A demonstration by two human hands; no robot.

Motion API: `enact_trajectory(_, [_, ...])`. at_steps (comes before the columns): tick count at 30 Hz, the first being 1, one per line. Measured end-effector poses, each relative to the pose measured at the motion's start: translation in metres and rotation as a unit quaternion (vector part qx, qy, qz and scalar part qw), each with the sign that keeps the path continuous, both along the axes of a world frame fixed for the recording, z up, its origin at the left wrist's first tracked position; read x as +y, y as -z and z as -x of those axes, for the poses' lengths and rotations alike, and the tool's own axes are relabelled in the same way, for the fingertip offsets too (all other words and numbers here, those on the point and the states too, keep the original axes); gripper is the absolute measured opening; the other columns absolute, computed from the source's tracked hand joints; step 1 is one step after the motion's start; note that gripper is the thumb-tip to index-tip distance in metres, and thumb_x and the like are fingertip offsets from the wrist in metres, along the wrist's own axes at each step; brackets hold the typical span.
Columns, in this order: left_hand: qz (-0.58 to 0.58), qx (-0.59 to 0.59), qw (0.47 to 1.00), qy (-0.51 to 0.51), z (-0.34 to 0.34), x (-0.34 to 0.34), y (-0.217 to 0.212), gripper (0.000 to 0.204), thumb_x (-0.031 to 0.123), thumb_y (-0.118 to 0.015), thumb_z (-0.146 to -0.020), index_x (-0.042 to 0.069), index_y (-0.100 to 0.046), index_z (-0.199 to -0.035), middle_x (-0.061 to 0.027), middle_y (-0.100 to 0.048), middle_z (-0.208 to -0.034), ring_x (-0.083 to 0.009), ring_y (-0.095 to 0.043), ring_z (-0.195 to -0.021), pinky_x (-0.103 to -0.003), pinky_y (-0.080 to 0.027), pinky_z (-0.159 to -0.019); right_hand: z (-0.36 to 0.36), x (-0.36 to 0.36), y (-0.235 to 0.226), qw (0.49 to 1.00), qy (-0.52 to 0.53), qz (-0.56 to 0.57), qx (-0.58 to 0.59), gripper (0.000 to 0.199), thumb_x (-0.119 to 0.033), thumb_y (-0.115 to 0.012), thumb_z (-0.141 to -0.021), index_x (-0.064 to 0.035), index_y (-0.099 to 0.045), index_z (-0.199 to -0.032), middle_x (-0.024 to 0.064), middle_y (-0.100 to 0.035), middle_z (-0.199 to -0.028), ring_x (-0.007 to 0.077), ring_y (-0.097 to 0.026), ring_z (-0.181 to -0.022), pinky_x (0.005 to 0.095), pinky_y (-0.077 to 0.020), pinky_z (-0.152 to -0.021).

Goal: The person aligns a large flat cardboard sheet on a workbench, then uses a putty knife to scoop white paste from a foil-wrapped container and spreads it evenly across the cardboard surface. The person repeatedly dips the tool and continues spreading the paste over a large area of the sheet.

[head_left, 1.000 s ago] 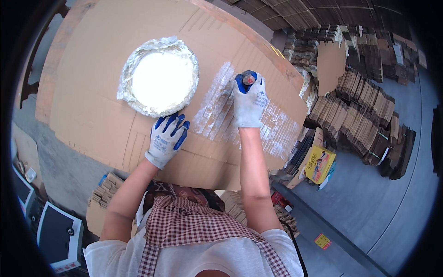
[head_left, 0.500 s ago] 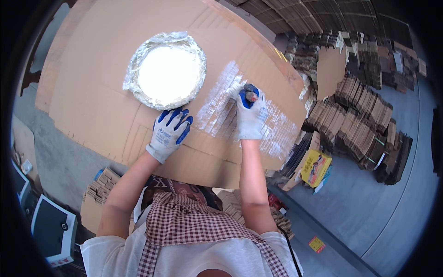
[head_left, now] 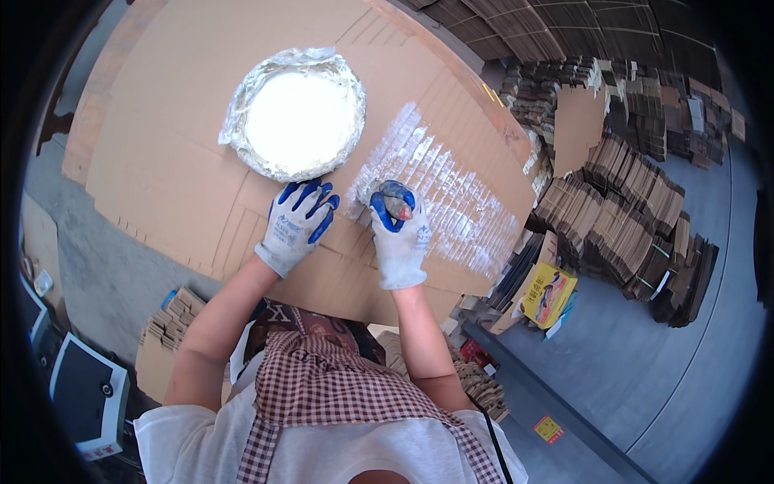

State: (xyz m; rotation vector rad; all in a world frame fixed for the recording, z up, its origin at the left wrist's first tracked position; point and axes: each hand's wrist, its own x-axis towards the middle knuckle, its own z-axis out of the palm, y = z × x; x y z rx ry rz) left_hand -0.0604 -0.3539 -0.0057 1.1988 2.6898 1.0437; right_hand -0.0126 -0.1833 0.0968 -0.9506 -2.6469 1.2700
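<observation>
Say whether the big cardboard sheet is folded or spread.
Spread: the cardboard sheet lies flat over the wooden table, beneath the round container.

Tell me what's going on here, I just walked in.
A person in an apron and gloves is at a cardboard-covered table. Their right hand grips a short-handled tool over the left part of some white-streaked cardboard strips; its working end is hard to make out. Their left hand is spread on the cardboard sheet, fingertips at the near edge of a round, wrapped container with bright white contents.
</observation>
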Motion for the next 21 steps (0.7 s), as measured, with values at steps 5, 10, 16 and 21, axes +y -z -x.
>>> enact_trajectory(5, [-0.001,0.015,1.0,-0.005,-0.001,0.001,0.0,0.03,0.019,-0.064,-0.086,0.012,-0.068,-0.114,-0.0068,-0.063,-0.126,-0.0271,-0.056,-0.119,-0.047,-0.043,-0.101,-0.01,-0.013,0.005,1.0,-0.028,-0.01,-0.007,0.035,-0.012,-0.071,-0.086,-0.0028,-0.06,-0.118,0.0192,-0.063,-0.114,0.037,-0.064,-0.103,0.0396,-0.0511,-0.091])
enact_trajectory(10, [-0.018,0.003,1.0,-0.003,-0.002,0.001,0.003,0.033,0.017,-0.066,-0.085,0.01,-0.067,-0.118,-0.008,-0.064,-0.125,-0.0303,-0.057,-0.117,-0.048,-0.043,-0.101,-0.025,-0.02,0.002,0.997,-0.066,-0.045,0.013,0.039,-0.013,-0.072,-0.085,-0.0041,-0.058,-0.12,0.0186,-0.062,-0.117,0.0378,-0.064,-0.104,0.0406,-0.0524,-0.089])
enact_trajectory(16, [-0.011,-0.02,1.0,-0.003,0.0,0.003,-0.004,0.032,0.015,-0.065,-0.085,0.01,-0.068,-0.117,-0.0092,-0.064,-0.123,-0.0316,-0.057,-0.116,-0.048,-0.042,-0.101,-0.03,0.012,-0.002,0.997,0.019,-0.076,0.014,0.045,-0.014,-0.076,-0.08,-0.0032,-0.059,-0.121,0.0174,-0.064,-0.115,0.0333,-0.066,-0.102,0.0385,-0.0522,-0.091])
enact_trajectory(21, [-0.049,-0.032,0.998,0.006,0.001,0.008,-0.025,0.035,0.016,-0.066,-0.088,0.007,-0.065,-0.122,-0.0107,-0.063,-0.127,-0.0316,-0.055,-0.122,-0.047,-0.041,-0.103,-0.019,0.072,0.01,0.946,0.212,0.176,0.171,0.041,-0.001,-0.074,-0.082,0.0003,-0.061,-0.121,0.0093,-0.067,-0.118,0.0182,-0.065,-0.106,0.0306,-0.05,-0.097])
